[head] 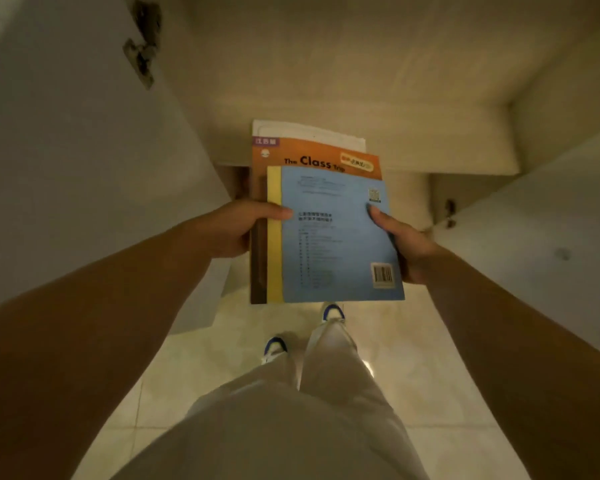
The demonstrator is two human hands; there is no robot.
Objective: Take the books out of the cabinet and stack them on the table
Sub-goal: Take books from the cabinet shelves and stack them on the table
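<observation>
Grip: left hand (234,228) and right hand (400,242) clamp the books (329,237) by their edges.
Risk: the loose, offset books may slide apart.

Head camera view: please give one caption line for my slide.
Both hands, left hand and right hand, hold a stack of books before the open cabinet.

This looks like a room in a home, dimly lit with warm light. Glossy cream floor tiles (430,393) cover the ground. A built-in cabinet (326,81) with a pale, bare interior stands open, its 2 white doors (66,150) swung out to either side on metal hinges (142,53). School-type books (326,237) fit a household setting.
</observation>
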